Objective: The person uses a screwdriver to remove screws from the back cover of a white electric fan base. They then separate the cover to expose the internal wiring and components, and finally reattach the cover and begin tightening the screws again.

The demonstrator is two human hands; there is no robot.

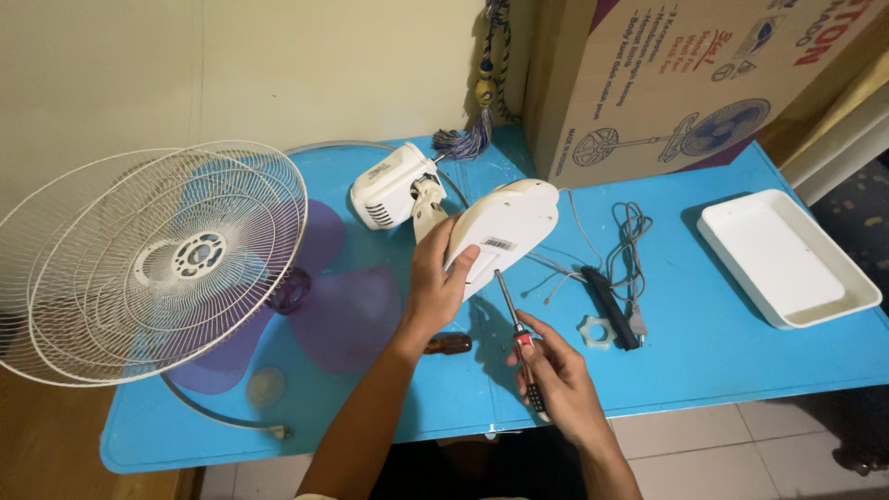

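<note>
My left hand (pixel 435 282) reaches up from below, fingers wrapped round the lower edge of the white fan base (pixel 505 227), holding it tilted above the blue bench (pixel 722 343); my right hand (pixel 556 375) sits lower and nearer me, fingers curled shut on the screwdriver (pixel 517 338), its shaft angled up so the tip meets the base's underside; the white motor housing (pixel 394 185) lies just behind the base; the wire fan guard (pixel 148 259) rests far left; a white tray (pixel 782 255) sits far right.

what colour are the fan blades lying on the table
Translucent purple; the fan blades show best in the head view, partly behind the white wire grille.
</note>
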